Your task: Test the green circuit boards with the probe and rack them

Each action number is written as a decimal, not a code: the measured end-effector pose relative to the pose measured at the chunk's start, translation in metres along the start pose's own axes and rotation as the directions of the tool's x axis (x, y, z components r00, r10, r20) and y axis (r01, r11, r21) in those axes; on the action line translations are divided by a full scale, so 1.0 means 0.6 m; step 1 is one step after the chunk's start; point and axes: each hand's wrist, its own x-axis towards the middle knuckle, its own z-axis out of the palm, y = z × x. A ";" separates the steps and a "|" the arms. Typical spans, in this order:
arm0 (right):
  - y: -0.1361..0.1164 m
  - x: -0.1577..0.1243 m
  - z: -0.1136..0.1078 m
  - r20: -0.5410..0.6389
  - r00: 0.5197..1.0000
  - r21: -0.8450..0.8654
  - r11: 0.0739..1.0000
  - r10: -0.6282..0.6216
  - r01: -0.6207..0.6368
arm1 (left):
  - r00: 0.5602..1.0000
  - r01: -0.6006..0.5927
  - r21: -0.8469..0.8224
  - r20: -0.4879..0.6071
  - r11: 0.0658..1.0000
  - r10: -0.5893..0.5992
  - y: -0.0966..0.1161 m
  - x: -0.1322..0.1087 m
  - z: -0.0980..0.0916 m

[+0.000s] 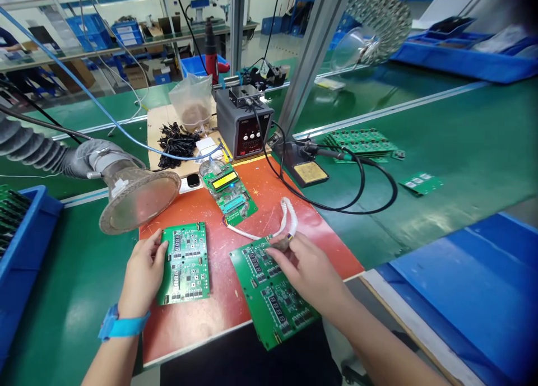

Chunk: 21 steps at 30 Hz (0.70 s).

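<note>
My left hand [145,263], a blue band on its wrist, pinches the left edge of a green circuit board [188,267] lying on the red mat. This board carries two sets of digit displays and small chips. To its right, a second green circuit board [269,296] lies tilted, its near end jutting past the mat's front edge. Over its upper edge, my right hand [306,268] is closed on a brownish plug [282,243]. A white-sleeved cable [290,218] loops from the plug to a programmer board [230,194] with a lit yellow screen. My fingers partly hide the plug's contact with the board.
A fume extractor hood [140,198] hangs at left, above the mat [189,333]. Behind stand a soldering station [246,122], an iron in its stand [311,164] and black cables. Stacked green boards [359,142] lie at right; blue bins [25,268] flank the bench.
</note>
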 end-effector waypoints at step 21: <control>-0.001 -0.003 0.004 -0.004 1.000 -0.045 0.999 -0.011 0.011 | 0.997 -0.056 0.459 0.070 0.887 0.027 0.122 -0.028 0.023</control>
